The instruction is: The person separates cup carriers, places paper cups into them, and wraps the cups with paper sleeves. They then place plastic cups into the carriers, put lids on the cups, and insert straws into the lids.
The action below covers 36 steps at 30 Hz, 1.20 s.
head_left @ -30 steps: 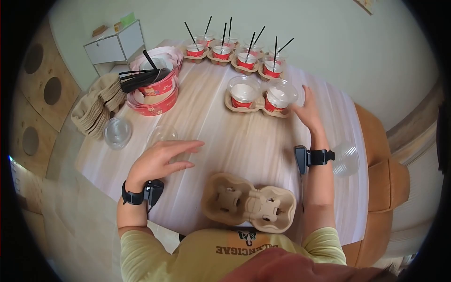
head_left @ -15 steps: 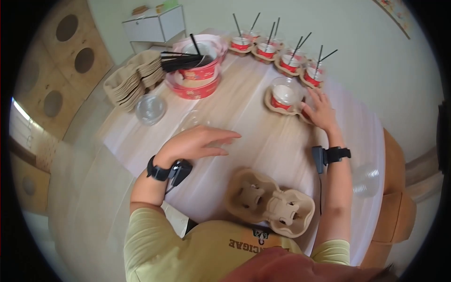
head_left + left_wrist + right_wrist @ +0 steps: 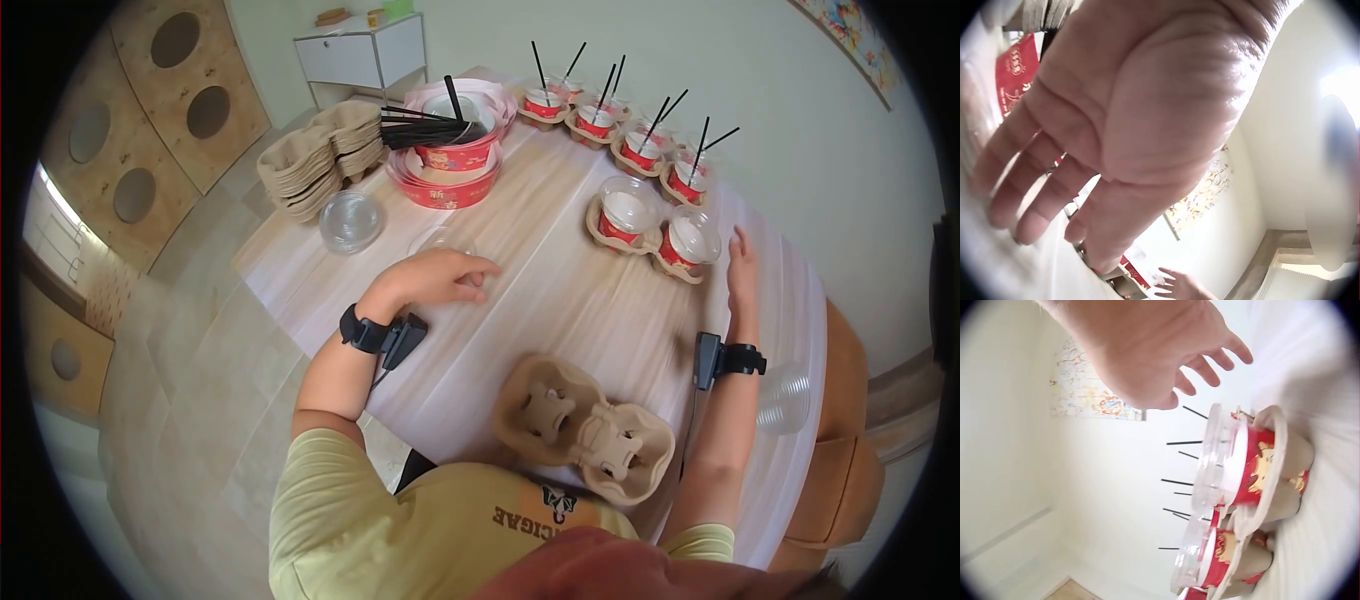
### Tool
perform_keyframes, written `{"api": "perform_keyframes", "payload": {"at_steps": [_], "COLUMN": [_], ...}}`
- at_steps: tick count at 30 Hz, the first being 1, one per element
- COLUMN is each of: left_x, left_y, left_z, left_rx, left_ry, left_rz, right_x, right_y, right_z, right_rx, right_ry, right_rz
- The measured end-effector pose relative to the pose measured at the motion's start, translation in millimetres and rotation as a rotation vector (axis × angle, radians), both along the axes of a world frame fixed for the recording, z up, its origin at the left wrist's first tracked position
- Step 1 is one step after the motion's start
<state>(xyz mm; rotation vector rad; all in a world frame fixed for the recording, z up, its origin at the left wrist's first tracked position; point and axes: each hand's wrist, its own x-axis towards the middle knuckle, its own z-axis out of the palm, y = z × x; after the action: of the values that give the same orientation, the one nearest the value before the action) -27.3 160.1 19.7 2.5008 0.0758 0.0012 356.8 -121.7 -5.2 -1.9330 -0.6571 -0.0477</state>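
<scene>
In the head view, a two-cup pulp carrier holds two red paper cups with clear domed lids, a left cup and a right cup. Just right of it is my right hand, its fingers extended and holding nothing. The right wrist view shows that hand spread above the lidded cups. My left hand hovers over the table with loose fingers and nothing in them, close to a clear lid. Near my body lies a carrier without cups.
Several carriers of red cups with black straws line the far edge. At the back left are stacked pulp carriers, red paper bands, black straws and a stack of clear lids. More clear lids lie by the right edge.
My head view has swung, shifting the table scene rightward. The right hand reached over the right front cup half a second ago and is now off it, to the right. My left fingers have drawn in slightly.
</scene>
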Motion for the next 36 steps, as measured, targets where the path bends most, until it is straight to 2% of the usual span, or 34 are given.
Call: {"api": "perform_keyframes", "payload": {"at_steps": [1,2,4,6,10,12,14,16,17,19,20,22,24,26,29,31,35,36], "left_x": [-0.4,-1.1,-5.5,-11.6,-25.5,-26.0,-22.0,-18.0,-16.3,-11.2,-8.1,-1.0,4.9,6.5,10.8,14.1,21.1,23.3], "left_y": [3.1,6.3,8.6,10.0,19.4,37.9,51.9,74.1,85.3,106.7,114.3,128.2,144.0,134.1,114.9,111.7,116.5,120.0], "left_z": [-2.3,-4.0,-3.7,0.3,6.6,7.1,21.4,33.8,37.5,37.8,35.8,27.8,16.4,24.9,31.4,28.8,14.5,10.7], "left_rx": [0.001,-0.007,-0.008,0.046,0.129,-0.257,-0.386,-0.304,-0.303,-0.045,-0.043,0.105,0.115,0.125,0.086,-0.09,-0.044,0.034], "left_ry": [-0.002,-0.019,-0.04,-0.017,-0.014,-0.151,-0.4,-0.559,-0.561,-0.6,-0.602,-0.609,-0.61,-0.609,-0.528,-0.534,-0.616,-0.632], "left_rz": [0.002,0.038,0.08,0.17,0.193,0.404,0.614,0.761,0.762,0.939,0.937,0.966,0.951,0.938,1.019,1.013,0.964,0.952], "right_x": [-2.7,-6.2,-15.3,-17.8,-22.2,-30.1,-39.7,-48.8,-54.3,-66.5,-73.6,-90.0,-105.3,-121.1,-133.2,-140.9,-153.9,-156.1], "right_y": [-4.5,-6.7,-6.1,-4.0,1.3,1.7,1.0,-2.1,-4.5,-11.0,-13.7,-19.3,-27.1,-33.4,-41.5,-45.1,-43.2,-41.9], "right_z": [-0.8,-2.9,-6.2,-10.4,-17.1,-16.9,-15.9,-15.2,-15.3,-15.0,-13.9,-11.8,-11.1,-9.4,-10.7,-11.7,-11.1,-11.4], "right_rx": [-0.132,-0.131,-0.17,-0.13,0.016,0.035,0.051,0.067,0.068,0.072,0.074,0.087,0.127,0.234,0.331,0.371,0.42,0.427], "right_ry": [0.064,0.06,0.282,0.337,0.548,0.547,0.545,0.537,0.537,0.561,0.561,0.634,0.668,0.731,0.828,0.866,0.903,0.907], "right_rz": [-0.053,-0.05,-0.105,-0.083,-0.003,0.0,0.004,0.034,0.036,0.078,0.077,0.09,0.115,0.162,0.196,0.225,0.285,0.319]}}
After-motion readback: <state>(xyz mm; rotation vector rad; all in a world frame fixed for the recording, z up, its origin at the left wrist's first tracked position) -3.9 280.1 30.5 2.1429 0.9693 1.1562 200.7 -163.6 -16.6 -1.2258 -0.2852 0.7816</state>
